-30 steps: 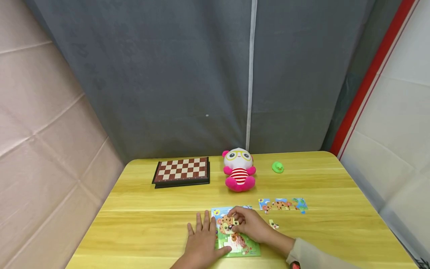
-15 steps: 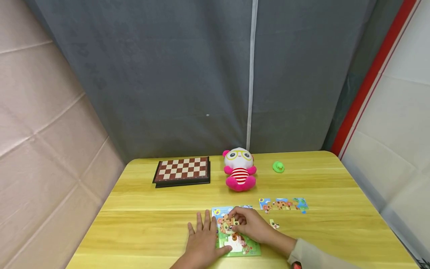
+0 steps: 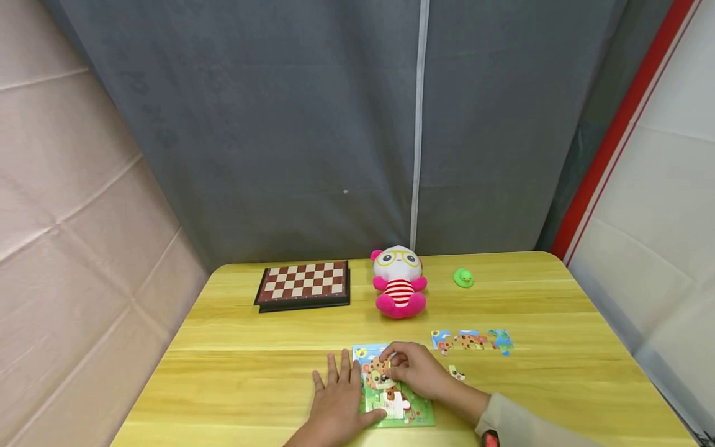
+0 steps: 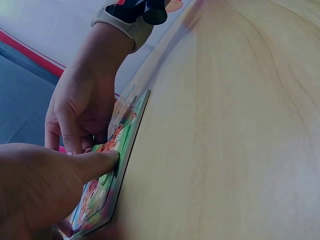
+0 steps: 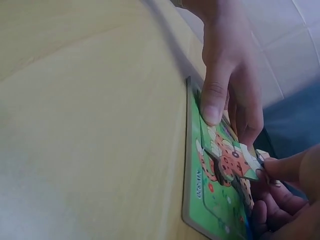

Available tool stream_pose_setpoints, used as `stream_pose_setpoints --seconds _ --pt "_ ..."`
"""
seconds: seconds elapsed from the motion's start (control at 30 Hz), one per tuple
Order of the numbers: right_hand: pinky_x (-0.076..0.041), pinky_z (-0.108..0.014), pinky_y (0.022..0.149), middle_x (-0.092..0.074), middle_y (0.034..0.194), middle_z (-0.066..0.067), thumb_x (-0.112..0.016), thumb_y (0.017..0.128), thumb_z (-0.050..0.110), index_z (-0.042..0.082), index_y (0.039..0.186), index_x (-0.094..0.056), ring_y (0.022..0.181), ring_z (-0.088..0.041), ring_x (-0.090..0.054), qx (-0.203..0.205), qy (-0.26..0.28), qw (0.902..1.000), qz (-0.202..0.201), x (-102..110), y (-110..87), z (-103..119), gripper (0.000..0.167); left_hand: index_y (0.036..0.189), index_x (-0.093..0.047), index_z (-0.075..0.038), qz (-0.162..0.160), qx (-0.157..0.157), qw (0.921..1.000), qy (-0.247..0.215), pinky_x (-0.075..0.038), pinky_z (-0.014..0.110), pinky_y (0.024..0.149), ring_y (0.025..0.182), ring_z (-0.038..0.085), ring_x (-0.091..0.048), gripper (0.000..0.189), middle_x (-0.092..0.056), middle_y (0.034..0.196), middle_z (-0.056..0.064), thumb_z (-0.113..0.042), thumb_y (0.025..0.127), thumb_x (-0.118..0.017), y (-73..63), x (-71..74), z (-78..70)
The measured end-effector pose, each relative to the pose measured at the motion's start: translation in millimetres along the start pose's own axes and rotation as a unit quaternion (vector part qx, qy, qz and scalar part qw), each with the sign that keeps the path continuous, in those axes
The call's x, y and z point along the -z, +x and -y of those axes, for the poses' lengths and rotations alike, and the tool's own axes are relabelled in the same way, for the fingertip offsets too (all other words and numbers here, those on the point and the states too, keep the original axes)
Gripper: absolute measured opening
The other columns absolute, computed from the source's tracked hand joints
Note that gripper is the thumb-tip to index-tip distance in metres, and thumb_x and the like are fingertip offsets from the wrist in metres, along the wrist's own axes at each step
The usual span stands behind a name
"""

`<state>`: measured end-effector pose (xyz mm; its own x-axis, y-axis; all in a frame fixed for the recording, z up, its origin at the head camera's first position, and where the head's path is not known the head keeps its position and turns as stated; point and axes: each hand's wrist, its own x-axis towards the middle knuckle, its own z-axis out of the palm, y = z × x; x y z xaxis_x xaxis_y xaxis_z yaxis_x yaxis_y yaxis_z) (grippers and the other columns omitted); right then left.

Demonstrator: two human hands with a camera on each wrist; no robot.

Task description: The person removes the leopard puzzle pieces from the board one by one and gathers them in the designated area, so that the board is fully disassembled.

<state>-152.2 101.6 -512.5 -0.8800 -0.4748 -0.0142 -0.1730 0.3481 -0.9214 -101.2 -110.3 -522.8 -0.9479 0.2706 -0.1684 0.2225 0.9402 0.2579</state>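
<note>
My left hand (image 3: 337, 403) lies flat with spread fingers along the left edge of a jigsaw puzzle board (image 3: 422, 417). Its thumb presses on the board's lower border. The board carries a spotted leopard picture on green and blue, with a pale patch (image 3: 394, 406) low in the middle. My right hand (image 3: 419, 371) is over the board's upper right part. Its thumb and fingers pinch a small puzzle piece (image 5: 262, 155) by the leopard's face, mostly hidden by the fingers. In the right wrist view, a spotted piece (image 5: 233, 161) sits slightly raised from the board.
Right of the board lie a loose face piece (image 3: 457, 373) and a row with a left piece (image 3: 440, 339), a spotted middle piece (image 3: 470, 340) and a right piece (image 3: 502, 341). Behind stand a chessboard (image 3: 304, 282), a plush panda (image 3: 400, 285) and a green duck toy (image 3: 463, 278).
Both hands stay nearly in place. My right fingers shift very slightly at the leopard's face, and the pale patch below shows a little differently.
</note>
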Motion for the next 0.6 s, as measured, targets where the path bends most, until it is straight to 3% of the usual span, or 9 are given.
stream_pose_setpoints --seconds 0.23,0.6 --pt "-0.052 -0.025 0.056 -0.067 0.075 -0.007 -0.069 0.093 0.000 -0.002 0.111 -0.069 0.066 -0.018 -0.064 -0.025 0.046 0.9986 -0.001 1.7 2.1 8.3 0.018 0.156 -0.038 0.002 -0.006 -0.003 1.0000 0.004 -0.015 0.085 0.108 0.151 0.058 -0.012 0.117 -0.020 0.167 0.028 -0.083 0.079 -0.063 0.0 -1.5 0.2" --pt "-0.060 -0.031 0.064 -0.070 0.083 -0.008 -0.073 0.093 0.005 -0.002 0.113 -0.070 0.073 -0.021 -0.069 -0.015 0.062 0.9980 0.004 5.3 -0.6 5.9 0.021 0.157 -0.037 0.001 -0.002 0.000 1.0000 -0.007 -0.014 0.085 0.109 0.152 0.058 -0.010 0.118 -0.019 0.168 0.026 -0.084 0.078 -0.062 1.2 -4.5 3.2"
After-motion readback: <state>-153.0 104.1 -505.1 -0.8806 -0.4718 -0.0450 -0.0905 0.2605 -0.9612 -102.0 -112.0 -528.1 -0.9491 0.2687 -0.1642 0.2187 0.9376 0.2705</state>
